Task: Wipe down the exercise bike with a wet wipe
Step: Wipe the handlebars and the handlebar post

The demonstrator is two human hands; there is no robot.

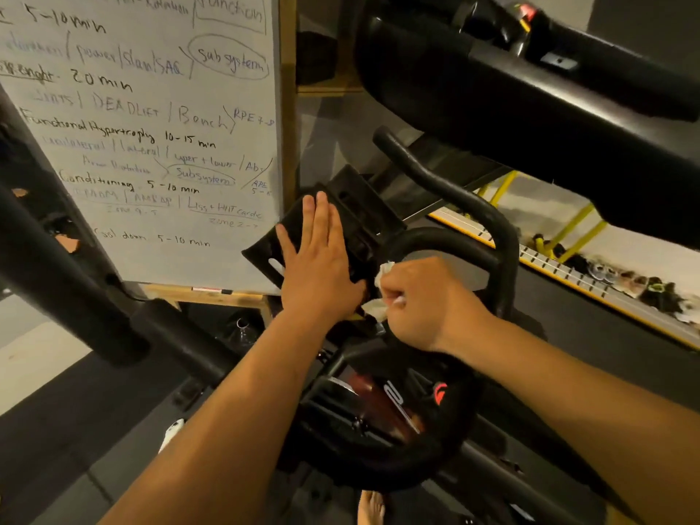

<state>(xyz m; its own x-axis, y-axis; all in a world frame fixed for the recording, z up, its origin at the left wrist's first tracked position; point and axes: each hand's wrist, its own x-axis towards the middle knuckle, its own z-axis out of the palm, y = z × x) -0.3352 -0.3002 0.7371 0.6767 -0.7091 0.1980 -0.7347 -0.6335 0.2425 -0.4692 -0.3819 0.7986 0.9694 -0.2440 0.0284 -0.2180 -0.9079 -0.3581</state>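
Step in hand: wiping the front end of the bike, at the join between the holder and the handlebar.

Left hand: spread flat, fingers straight and close together, palm pressed on the black holder. It reads as bracing the holder, not wiping. No wipe shows under it.

Right hand: curled in a fist round a bunched white wipe. The wipe pokes out at the thumb side and below the knuckles. It sits at the lower right edge of the holder, inside the loop of the handlebar. The exact contact spot is hidden by the 2 hands.

Progress: cannot judge how much of the bike is done. The black surfaces show no readable wet streaks in this dim light.

Next move, as a judgement:
- Carry the wipe from the join out along the handlebar tube, wrapped round it so the underside is covered too.
- The wipe is crumpled small; opening it out would give more working face.
- The holder face under the left palm can only be wiped once that hand lifts off.

Nearby: a whiteboard with handwritten notes stands just left of the holder.
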